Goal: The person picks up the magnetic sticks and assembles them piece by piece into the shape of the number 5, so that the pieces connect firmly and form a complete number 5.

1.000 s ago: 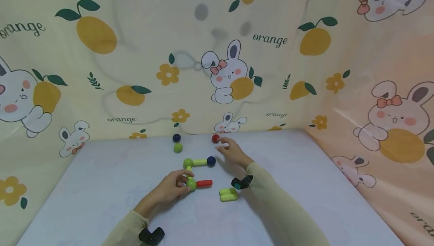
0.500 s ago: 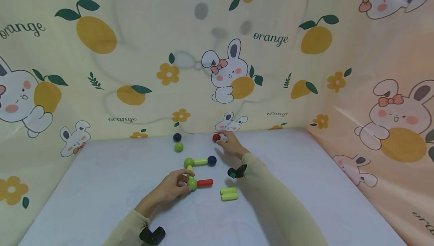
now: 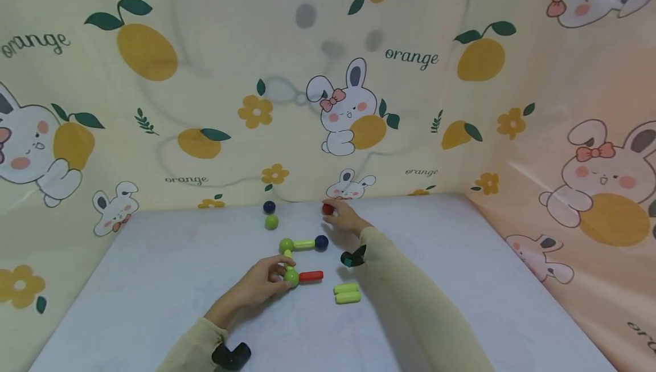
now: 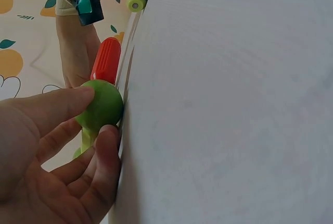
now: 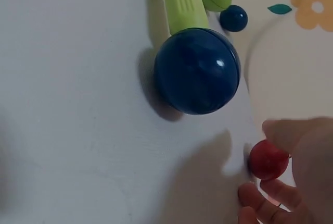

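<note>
My left hand (image 3: 256, 285) pinches the near green ball (image 4: 105, 104) of a joined toy piece between thumb and fingers. A red rod (image 3: 311, 276) sticks out of that ball to the right. A light green rod (image 3: 288, 255), partly behind the fingers, links it to a second green ball (image 3: 286, 245). From there another light green rod (image 3: 304, 244) runs right to a dark blue ball (image 5: 197, 71). At the back of the table my right hand (image 3: 347, 218) has its thumb and fingers around a loose red ball (image 5: 268, 160).
Two light green rods (image 3: 347, 293) lie side by side at the front right of the piece. A loose dark blue ball (image 3: 269, 207) and a loose green ball (image 3: 271, 222) sit behind it on the white table (image 3: 154, 281). Printed cloth (image 3: 220, 76) hangs along the back.
My right hand has moved a little farther back and left, and its thumb and fingers have closed in around the red ball. My left hand stays on the green ball.
</note>
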{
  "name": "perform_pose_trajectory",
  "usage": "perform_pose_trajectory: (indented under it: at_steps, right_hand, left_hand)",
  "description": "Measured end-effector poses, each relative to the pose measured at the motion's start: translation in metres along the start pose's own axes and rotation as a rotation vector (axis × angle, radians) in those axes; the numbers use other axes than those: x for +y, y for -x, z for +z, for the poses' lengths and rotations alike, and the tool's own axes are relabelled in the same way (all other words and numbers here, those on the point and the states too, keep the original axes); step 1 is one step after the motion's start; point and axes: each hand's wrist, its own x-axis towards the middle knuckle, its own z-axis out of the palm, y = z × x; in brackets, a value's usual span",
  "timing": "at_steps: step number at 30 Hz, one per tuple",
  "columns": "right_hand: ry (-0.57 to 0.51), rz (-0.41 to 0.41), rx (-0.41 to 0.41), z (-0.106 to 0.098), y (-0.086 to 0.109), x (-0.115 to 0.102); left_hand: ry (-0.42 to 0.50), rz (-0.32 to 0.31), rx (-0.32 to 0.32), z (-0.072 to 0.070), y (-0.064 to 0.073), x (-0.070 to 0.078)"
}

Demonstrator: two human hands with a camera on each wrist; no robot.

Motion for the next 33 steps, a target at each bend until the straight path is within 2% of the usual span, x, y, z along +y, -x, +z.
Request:
perform_pose_trajectory:
  at_steps: [9, 15, 23, 29, 33]
  right_hand:
    - [0.019, 0.036, 0.037, 0.002, 0.008, 0.012]
    - [0.042, -0.008, 0.064, 0.001, 0.021, 0.014]
    - [-0.018, -0.034, 0.071, 0.003, 0.036, 0.012]
    - [-0.057, -0.083, 0.103, 0.005, 0.049, 0.013]
    - [-0.103, -0.084, 0.13, 0.005, 0.058, 0.016]
  left_hand:
    - [-0.007, -0.009, 0.005, 0.002, 0.0, 0.003]
    - [-0.02, -0.002, 0.006, 0.002, -0.001, 0.001]
    - [-0.047, -0.039, 0.03, 0.002, -0.002, 0.0]
    - [-0.041, -0.02, 0.01, 0.002, -0.002, -0.002]
    - [-0.015, 0.004, -0.008, 0.001, -0.002, -0.002]
